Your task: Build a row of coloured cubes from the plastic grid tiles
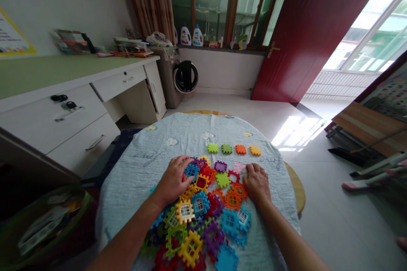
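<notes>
A heap of colourful plastic interlocking building tiles, many with window frames, covers the near middle of the round table. My left hand lies at the heap's left edge, thumb and fingers apart around a blue window tile; no firm grip shows. My right hand rests on the heap's right side, palm down, fingers bent towards the cloth beside an orange tile. Beyond the heap, a row holds a lime tile, a green tile, an orange-red tile and a yellow-orange tile.
A pale blue cloth covers the table. At the left stand a white desk with drawers and a bin of assorted items. Further off are a washing machine and a red door. A person's foot shows at right.
</notes>
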A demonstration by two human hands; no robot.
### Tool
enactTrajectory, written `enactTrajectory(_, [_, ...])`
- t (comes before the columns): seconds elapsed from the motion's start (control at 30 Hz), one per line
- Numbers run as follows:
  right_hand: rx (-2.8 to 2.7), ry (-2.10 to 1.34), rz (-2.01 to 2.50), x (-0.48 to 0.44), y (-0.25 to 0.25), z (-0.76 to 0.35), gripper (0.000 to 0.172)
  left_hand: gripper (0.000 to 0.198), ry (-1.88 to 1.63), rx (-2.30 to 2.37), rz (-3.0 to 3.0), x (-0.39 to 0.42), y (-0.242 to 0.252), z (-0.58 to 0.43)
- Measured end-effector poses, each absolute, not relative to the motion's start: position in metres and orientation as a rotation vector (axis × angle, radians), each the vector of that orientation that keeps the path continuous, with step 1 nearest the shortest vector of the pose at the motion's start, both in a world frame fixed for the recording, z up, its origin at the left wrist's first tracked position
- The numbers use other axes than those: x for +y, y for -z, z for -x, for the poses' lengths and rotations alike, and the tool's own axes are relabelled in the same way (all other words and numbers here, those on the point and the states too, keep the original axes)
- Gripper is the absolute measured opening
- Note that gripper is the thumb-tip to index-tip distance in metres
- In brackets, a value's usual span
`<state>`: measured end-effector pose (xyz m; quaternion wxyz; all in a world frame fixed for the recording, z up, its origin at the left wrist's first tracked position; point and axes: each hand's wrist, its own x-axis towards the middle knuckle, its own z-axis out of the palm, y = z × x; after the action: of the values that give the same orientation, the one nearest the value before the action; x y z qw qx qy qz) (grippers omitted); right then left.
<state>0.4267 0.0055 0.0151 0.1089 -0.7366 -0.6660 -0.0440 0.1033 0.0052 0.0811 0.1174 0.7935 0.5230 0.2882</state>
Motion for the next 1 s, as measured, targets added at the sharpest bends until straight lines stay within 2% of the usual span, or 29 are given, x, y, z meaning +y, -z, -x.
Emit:
enactTrajectory(0.43, [-1.966, 0.126, 2.182, 0.006, -0.016, -0.427, 0.024, 0.032, -0.862, 1.61, -2.242, -0.028, -0.067, -0.095])
enactTrajectory(1.0, [-1.992, 0.179, 2.184, 0.007, -0.013, -0.429, 0.025, 0.033, -0.881, 1.639, -2.207, -0.047, -0.073, -0.086])
